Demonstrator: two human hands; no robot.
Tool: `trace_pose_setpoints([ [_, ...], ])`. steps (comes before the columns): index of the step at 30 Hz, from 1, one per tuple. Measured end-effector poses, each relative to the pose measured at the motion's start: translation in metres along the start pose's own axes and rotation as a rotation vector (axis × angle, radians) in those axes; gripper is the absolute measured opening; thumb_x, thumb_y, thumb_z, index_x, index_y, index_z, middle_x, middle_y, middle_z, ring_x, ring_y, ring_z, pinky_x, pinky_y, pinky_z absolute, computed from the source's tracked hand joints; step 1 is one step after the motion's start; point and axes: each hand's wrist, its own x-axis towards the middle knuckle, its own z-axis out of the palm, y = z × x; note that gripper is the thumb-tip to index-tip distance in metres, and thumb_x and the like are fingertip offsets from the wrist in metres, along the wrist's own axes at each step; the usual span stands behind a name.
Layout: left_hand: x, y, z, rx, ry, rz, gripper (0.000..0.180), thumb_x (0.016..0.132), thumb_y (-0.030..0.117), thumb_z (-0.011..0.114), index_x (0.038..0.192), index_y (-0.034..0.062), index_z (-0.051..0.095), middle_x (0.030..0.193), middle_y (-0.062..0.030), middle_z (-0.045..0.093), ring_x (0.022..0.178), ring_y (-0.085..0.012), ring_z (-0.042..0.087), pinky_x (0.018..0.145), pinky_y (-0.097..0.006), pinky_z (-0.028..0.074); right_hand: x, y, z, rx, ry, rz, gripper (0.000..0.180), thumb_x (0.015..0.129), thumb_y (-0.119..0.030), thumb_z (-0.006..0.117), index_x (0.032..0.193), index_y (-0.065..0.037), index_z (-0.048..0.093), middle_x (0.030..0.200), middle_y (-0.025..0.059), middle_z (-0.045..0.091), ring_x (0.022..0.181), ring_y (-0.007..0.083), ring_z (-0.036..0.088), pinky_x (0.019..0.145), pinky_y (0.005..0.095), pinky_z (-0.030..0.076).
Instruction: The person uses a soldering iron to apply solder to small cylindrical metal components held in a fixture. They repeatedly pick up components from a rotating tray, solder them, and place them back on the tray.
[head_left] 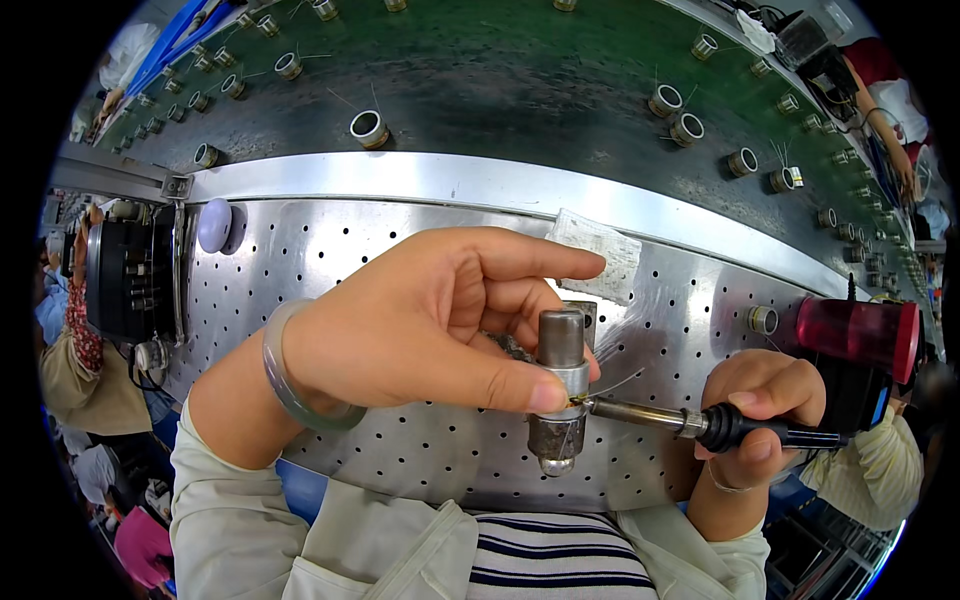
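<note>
My left hand (420, 320) is closed around a small silvery metal ring (574, 377) with thin wires. The thumb presses its front, other fingers curl behind it, and the index finger points right above. The ring sits around an upright metal post (561, 340) with a wider lower part. From the right, my right hand (768, 395) grips a soldering iron (725, 427) by its black handle. Its tip touches or nearly touches the ring's lower edge beside my left thumb. Fine wires stick out to the right of the ring.
Below lies a perforated metal worktop (400, 455) with a white pad (600, 255). A lone ring (763, 320) stands near a red cylindrical container (860, 335). At left are a lilac rounded object (214, 225) and a black device (125, 280). A green belt (480, 90) carries several rings; people sit at both sides.
</note>
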Motion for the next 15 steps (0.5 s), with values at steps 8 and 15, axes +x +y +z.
trace_pose_setpoints([
  [8,0.001,0.003,0.011,0.079,0.062,-0.008,0.072,0.069,-0.007,0.069,0.133,-0.0081,0.035,0.096,-0.0198,0.063,0.081,-0.0128,0.063,0.064,-0.017,0.051,-0.002,-0.003,-0.002,-0.065,0.02,-0.03,0.027,0.072,-0.009,0.074,0.083,0.004,0.053,0.059,0.0114,0.057,0.041,0.0157,0.051,0.04,0.0258,0.041],
  [15,-0.009,0.011,0.008,0.026,0.066,-0.035,0.071,0.069,-0.006,0.068,0.132,-0.0075,0.036,0.095,-0.0186,0.063,0.077,-0.0104,0.061,0.06,-0.016,0.048,0.007,-0.002,0.013,0.077,0.048,0.004,0.026,0.074,-0.008,0.073,0.085,0.006,0.053,0.061,0.0129,0.058,0.043,0.0169,0.056,0.04,0.0269,0.046],
])
